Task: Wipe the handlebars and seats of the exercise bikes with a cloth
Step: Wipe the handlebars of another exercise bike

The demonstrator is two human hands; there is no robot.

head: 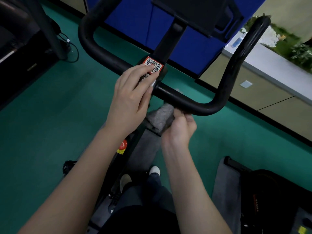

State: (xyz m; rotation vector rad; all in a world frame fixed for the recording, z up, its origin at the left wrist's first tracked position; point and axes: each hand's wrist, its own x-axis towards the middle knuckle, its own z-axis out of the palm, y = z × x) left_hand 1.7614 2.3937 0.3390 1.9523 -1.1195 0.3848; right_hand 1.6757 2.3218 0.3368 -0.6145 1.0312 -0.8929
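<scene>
A black U-shaped handlebar (211, 105) of an exercise bike spans the upper half of the view, both ends curving away from me. A red-and-white QR sticker (154, 63) sits on its centre clamp. My left hand (131, 97) rests on the clamp, fingers straight over the sticker. Just below the bar's right half, my right hand (180, 127) grips a bunched grey cloth (162, 117) that touches the underside of the bar. The bike's seat is not in view.
The bike's grey frame (146, 149) runs down toward my feet on the green floor (50, 132). A dark machine (16, 48) with cables stands at the left. Another bike's base (270, 191) lies at the lower right. A blue panel (135, 22) and low cabinets (270, 102) stand behind.
</scene>
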